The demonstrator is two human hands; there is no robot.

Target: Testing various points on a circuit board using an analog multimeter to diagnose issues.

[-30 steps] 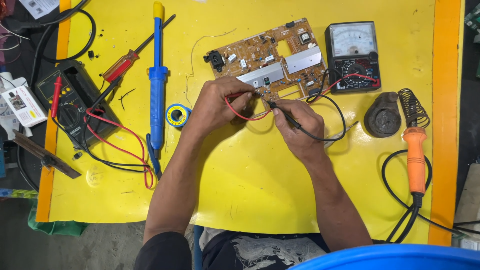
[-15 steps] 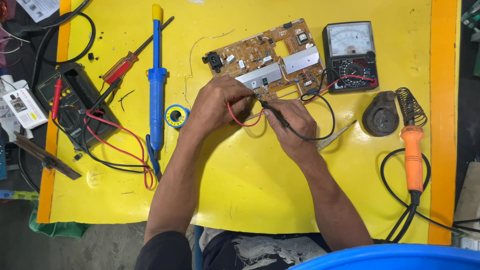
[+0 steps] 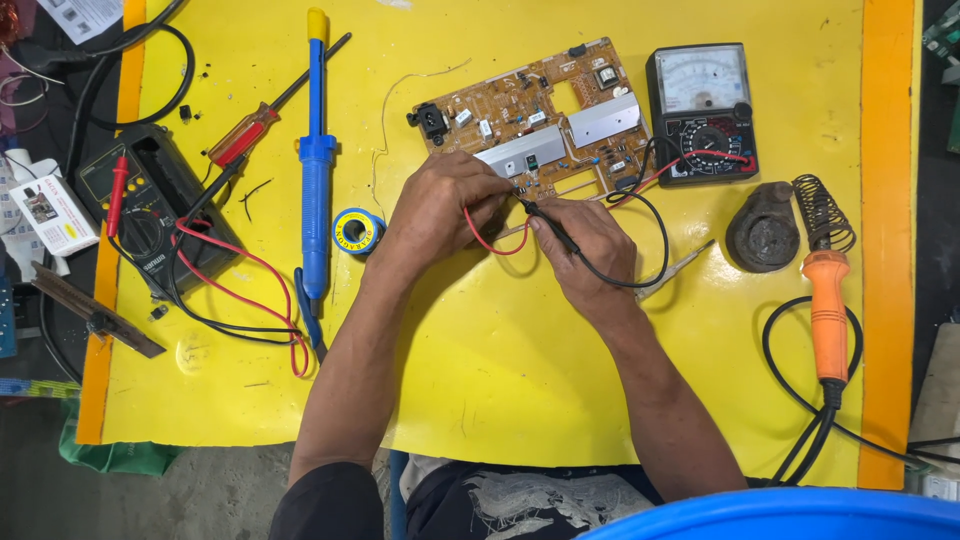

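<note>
A brown circuit board (image 3: 520, 115) lies flat on the yellow table (image 3: 500, 370). My left hand (image 3: 440, 210) pinches a red test probe whose red lead (image 3: 490, 243) loops below, its tip at the board's front edge. My right hand (image 3: 590, 245) grips a black test probe (image 3: 545, 220), tip pointing at the same edge beside the left fingers. Both leads run right to an analog multimeter (image 3: 702, 108) next to the board.
A blue desoldering pump (image 3: 316, 160), a solder roll (image 3: 356, 230) and a red-handled screwdriver (image 3: 245, 135) lie left of my hands. A black digital meter (image 3: 150, 210) sits far left. An orange soldering iron (image 3: 826, 300) rests on its coil stand (image 3: 770, 225) at right. Tweezers (image 3: 678, 268) lie near my right hand.
Both hands have stayed at the board's front edge, with only small shifts of the probe tips. The view moved slightly.
</note>
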